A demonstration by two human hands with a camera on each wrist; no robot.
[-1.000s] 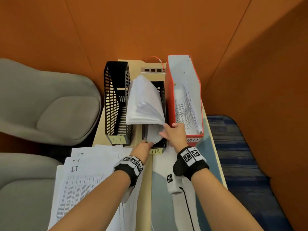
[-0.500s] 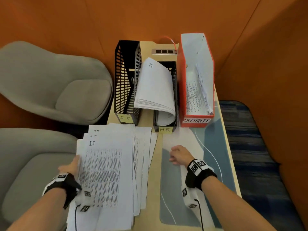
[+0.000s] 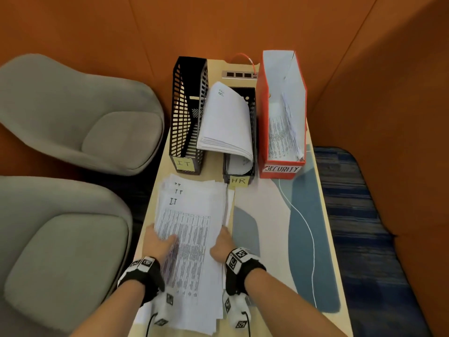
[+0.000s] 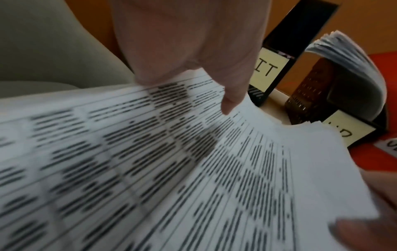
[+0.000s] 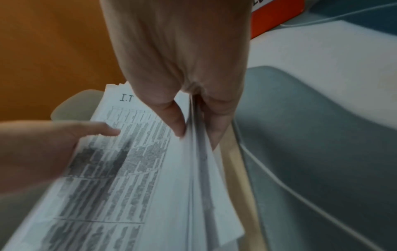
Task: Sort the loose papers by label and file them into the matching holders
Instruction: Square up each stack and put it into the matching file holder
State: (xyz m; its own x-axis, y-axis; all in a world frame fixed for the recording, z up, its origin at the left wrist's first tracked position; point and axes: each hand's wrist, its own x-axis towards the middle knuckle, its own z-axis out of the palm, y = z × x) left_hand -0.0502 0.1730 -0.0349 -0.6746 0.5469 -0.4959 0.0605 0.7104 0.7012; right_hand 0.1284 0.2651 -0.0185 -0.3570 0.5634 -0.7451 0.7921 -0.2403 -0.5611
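IT stack [image 3: 192, 239]: thin white printed sheets, loosely fanned, "I.T" handwritten at top corners; lies flat on table [image 3: 264, 210] at approx. 6 o'clock of the holders, its far edge just short of the IT holder [image 3: 188, 113].

Left hand [image 3: 159, 243]: at stack's 9 o'clock edge; thumb [image 4: 233, 95] lies on top sheet, other fingers go under the edge. Clamped on stack edge, thumb above, fingers below.

Right hand [image 3: 222, 244]: at stack's 3 o'clock edge; thumb [image 5: 174, 118] on top, fingers beneath, sheet edges squeezed between (right wrist view). Pinching the stack; sheets bow slightly at the grip.

IT holder: black perforated plastic, upright, tall back w/ sloped sides, yellow note "IT" on front; no paper visible inside. HR holder [image 3: 239, 166] at its 3 o'clock: black, lower, yellow note "HR"; thick paper bundle [image 3: 227, 122] stands in it, curling over towards 9 o'clock, leaning on IT holder. SECURITY holder [image 3: 281, 166] further to 3 o'clock: red/orange card, white label, printed sheets [image 3: 284, 132] inside.

Table: pale wood w/ smooth mat in white, grey and blue curved patches; thin white cable [image 3: 308, 229] runs over it. Power strip [image 3: 239, 74] at 12 o'clock edge, behind holders. Two grey upholstered seats [image 3: 73, 113] at 9 o'clock; orange panel walls [image 3: 218, 25] around.
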